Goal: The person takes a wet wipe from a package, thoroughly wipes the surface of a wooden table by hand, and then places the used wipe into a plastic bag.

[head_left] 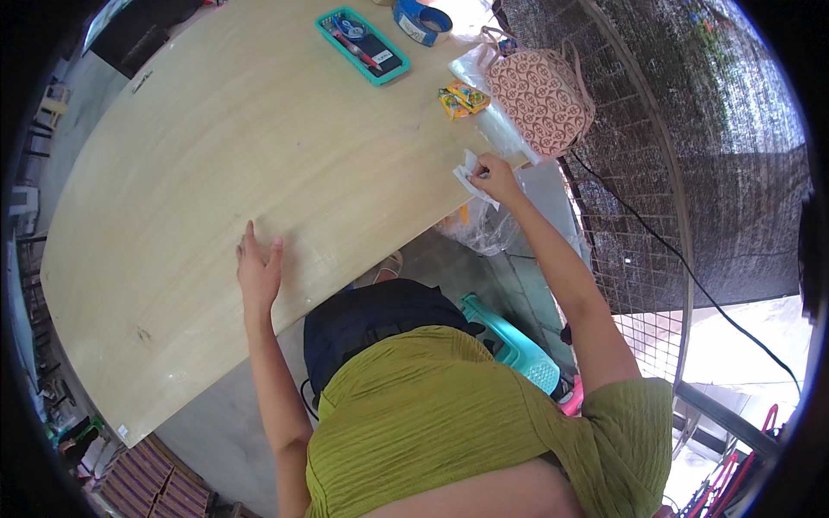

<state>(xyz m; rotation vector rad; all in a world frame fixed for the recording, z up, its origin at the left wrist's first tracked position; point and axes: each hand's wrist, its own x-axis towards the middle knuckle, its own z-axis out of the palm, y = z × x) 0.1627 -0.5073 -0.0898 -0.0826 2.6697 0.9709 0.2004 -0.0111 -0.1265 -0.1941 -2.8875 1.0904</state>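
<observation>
Pinching white tissue-like sheet (pixel 473 188): right hand (pixel 495 180), fingers curled in; left hand (pixel 259 269) open, empty, surface (pixel 173 216) beneath. Advisable: light grip, sheet clear of yellow packets (pixel 464 99) beyond.

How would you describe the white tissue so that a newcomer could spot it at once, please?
On the pale table, go to the right end of its near edge. There the right hand pinches the tissue: unlike the yellow packets and patterned bag beyond, it is plain white.
</observation>
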